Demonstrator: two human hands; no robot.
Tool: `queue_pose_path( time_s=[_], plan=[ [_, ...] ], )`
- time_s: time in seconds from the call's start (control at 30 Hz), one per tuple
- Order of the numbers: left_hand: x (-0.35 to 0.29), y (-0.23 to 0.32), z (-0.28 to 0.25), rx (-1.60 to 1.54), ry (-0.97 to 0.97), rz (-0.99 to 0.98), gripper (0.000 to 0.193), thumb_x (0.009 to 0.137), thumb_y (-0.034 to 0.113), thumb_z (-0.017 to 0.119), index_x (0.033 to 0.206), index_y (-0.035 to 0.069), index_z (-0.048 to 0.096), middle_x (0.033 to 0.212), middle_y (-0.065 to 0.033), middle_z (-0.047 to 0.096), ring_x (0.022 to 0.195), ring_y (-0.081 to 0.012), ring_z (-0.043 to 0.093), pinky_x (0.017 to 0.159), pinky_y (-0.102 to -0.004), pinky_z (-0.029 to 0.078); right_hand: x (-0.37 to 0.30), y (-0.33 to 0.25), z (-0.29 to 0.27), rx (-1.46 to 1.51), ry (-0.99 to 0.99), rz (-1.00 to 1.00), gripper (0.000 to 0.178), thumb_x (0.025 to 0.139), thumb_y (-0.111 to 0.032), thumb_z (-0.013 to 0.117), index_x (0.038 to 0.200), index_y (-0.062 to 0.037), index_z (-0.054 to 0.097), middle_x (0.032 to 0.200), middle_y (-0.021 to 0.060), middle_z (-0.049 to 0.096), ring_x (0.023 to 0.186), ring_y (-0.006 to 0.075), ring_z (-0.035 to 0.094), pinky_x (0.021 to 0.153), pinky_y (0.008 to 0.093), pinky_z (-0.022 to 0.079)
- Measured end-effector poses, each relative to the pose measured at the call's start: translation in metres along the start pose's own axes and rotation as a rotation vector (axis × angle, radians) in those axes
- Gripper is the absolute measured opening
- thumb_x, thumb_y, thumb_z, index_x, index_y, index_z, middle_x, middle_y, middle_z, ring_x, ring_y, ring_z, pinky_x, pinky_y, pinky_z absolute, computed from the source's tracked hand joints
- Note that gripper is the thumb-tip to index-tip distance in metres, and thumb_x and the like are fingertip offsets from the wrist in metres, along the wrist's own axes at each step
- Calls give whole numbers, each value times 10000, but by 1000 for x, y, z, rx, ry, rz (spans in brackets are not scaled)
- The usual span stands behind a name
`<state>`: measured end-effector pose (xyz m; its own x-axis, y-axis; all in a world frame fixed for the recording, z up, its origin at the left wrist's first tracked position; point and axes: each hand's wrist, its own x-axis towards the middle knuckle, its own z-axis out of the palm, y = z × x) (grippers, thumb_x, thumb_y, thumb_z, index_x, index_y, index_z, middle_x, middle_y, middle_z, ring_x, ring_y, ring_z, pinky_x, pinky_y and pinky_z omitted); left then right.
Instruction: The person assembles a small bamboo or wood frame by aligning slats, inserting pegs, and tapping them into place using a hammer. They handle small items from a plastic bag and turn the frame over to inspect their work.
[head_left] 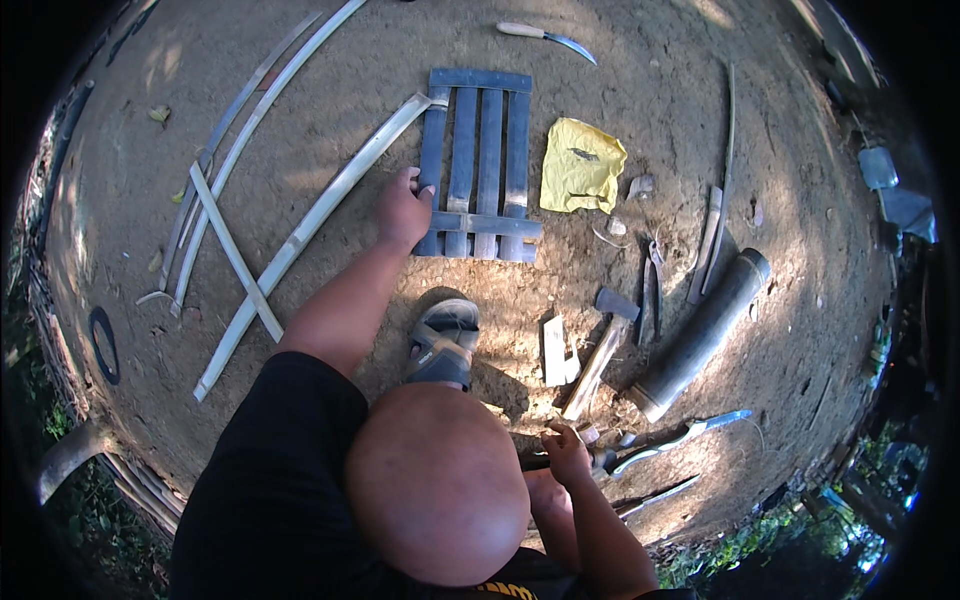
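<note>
My left hand (405, 210) is at the left edge of a flat rack of dark wooden or bamboo slats (462, 150), its thumb and fingers closed on the outer slat near the lower crosspiece. The rack lies on the dirt ground, with crosspieces at its top and bottom. At the lower right, beside my bent knee (438, 485), my right hand (568, 456) has its fingers curled together. Whatever they may hold is too small to make out. Near that hand lie a long tool with a pale handle or sheath (655, 449) and a narrow blade (660, 495).
Long pale split strips (310, 225) lie crossed at left. Right of the rack are a yellow cloth or bag (582, 167), pliers (652, 280), a hammer (600, 355), wood pieces (556, 352) and a dark bamboo tube (700, 335). A curved knife (545, 35) lies at the far side. My sandalled foot (444, 340) is below the rack.
</note>
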<state>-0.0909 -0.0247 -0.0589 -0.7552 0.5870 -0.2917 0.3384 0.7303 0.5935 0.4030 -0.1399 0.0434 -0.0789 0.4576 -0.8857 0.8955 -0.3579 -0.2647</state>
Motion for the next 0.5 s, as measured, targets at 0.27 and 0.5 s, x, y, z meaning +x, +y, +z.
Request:
queue_pose_path(
  time_s=[0.27, 0.5],
  plan=[
    [-63, 16, -18, 511, -143, 789, 707, 909, 456, 665, 1482, 98, 456, 1654, -124, 237, 1529, -275, 227, 1220, -586, 139, -3, 1, -4, -20, 6, -16, 475, 939, -340, 683, 1308, -47, 618, 988, 110, 744, 909, 196, 704, 832, 352, 542],
    [-100, 22, -4, 693, -373, 729, 936, 930, 618, 559, 1598, 55, 222, 1687, -101, 145, 1569, -237, 86, 1241, -599, 44, -3, 4, -1, 5, 24, -17, 486, 940, -352, 686, 1306, -40, 615, 965, 105, 738, 892, 196, 699, 817, 353, 540]
  ],
)
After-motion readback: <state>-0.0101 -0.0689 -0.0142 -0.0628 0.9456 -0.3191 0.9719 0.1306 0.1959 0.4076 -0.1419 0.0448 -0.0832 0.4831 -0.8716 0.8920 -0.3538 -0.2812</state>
